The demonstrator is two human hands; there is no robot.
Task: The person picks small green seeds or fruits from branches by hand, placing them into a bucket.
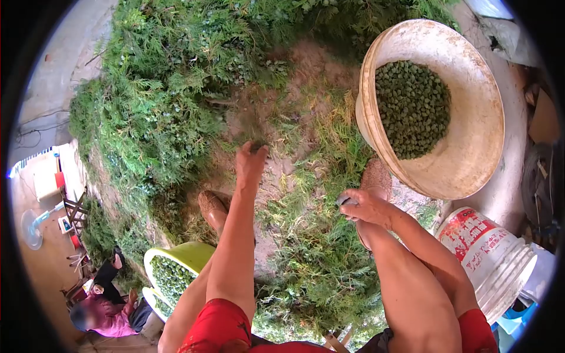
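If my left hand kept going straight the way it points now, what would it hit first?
Probably the leafy green branches heaped beyond the bare soil ahead of the left hand. How high the hand is above the ground is unclear, so it might pass over their near edge.

Head view from above, facing forward and down, hands mid-distance.

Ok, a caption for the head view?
Left hand and right hand above evergreen sprigs, something grey in the right, near a tub of small green pieces.
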